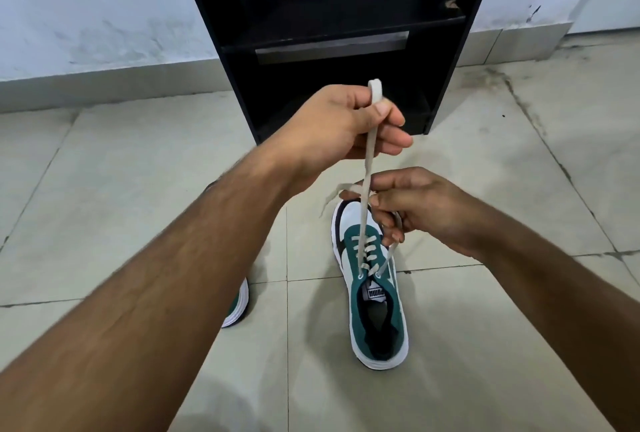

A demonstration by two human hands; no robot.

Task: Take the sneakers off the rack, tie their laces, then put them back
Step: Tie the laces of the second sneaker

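Note:
A green and white sneaker stands on the tiled floor, toe toward the rack. My left hand is raised above it and pinches a folded loop of one white lace, pulled taut up from the eyelets. My right hand hovers over the toe and holds the other lace end between its fingers. A second sneaker lies to the left, mostly hidden under my left forearm. The black shoe rack stands just behind, its shelves bare.
Pale floor tiles with dark stains spread all around. A light blue wall with a grey skirting runs behind the rack.

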